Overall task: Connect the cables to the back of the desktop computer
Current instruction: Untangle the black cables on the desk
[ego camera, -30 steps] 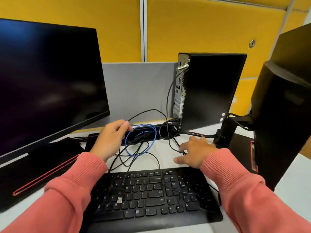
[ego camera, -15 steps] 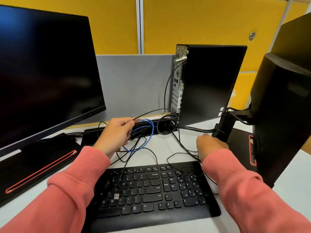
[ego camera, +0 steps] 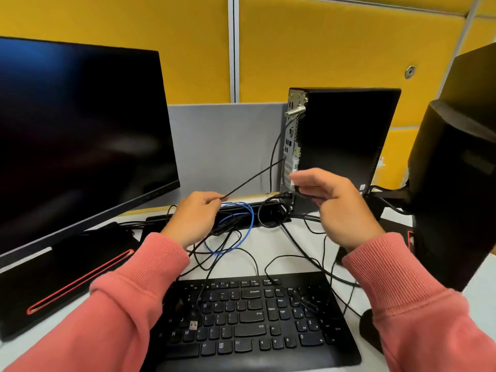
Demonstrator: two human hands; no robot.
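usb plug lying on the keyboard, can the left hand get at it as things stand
Probably not right away: the left hand is pinching a taut black cable. The USB plug lies uncovered on the keyboard, below that forearm.

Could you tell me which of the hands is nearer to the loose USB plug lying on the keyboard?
Left. The left hand is above and beyond the USB plug; the right hand is raised farther right, near the computer.

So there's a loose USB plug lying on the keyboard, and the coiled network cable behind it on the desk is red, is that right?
Not quite. The head view shows the coiled network cable is blue, not red. The rest holds: a loose USB plug lies on the keyboard, and the coil sits behind it on the desk.
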